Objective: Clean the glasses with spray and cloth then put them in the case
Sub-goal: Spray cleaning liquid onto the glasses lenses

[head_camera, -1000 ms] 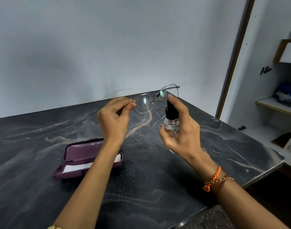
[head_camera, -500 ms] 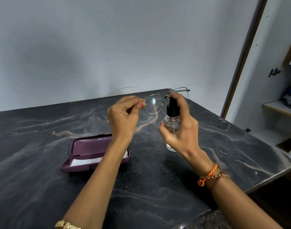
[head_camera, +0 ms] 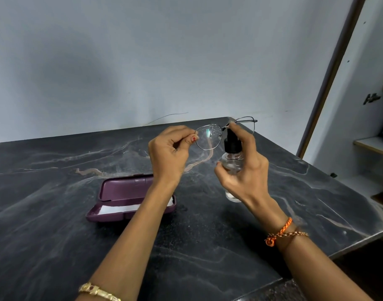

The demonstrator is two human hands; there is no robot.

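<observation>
My left hand point(head_camera: 170, 152) pinches the left edge of thin metal-framed glasses point(head_camera: 209, 137), held up above the table. Droplets speckle the nearer lens. My right hand point(head_camera: 243, 170) grips a small clear spray bottle point(head_camera: 232, 158) with a black pump top, its nozzle close to the lens and my index finger on the pump. A purple glasses case point(head_camera: 123, 192) lies open on the table below my left forearm, with a white cloth point(head_camera: 119, 208) inside its lower half.
The dark marble table point(head_camera: 56, 235) runs to an edge at the right and near right. A grey wall stands behind it. A door frame point(head_camera: 329, 79) and white shelves point(head_camera: 373, 146) are at the far right.
Droplets now show on the nearer lens. Both hands stay together with the glasses and bottle; the view has drifted slightly.
</observation>
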